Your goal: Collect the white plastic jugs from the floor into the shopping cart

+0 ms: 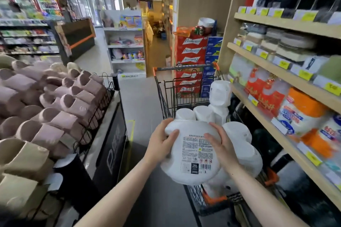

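Jug (191,155), clasped at its sides by the curled left hand (162,143) and right hand (222,148), should be lowered level into the shopping cart (167,101) space just beyond the grip, beside the stowed jugs (238,143).

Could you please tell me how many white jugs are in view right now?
6 at least: one jug in both hands, two upright, one standing tall, two stacked right; more may be hidden underneath.

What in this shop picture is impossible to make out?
Head view only:
- Label print on the held jug: too small and blurred.
- Cart floor: hidden by the jugs in it.
- Floor beside the cart: blocked by arms and jug.
- Yellow price tags: blurred.
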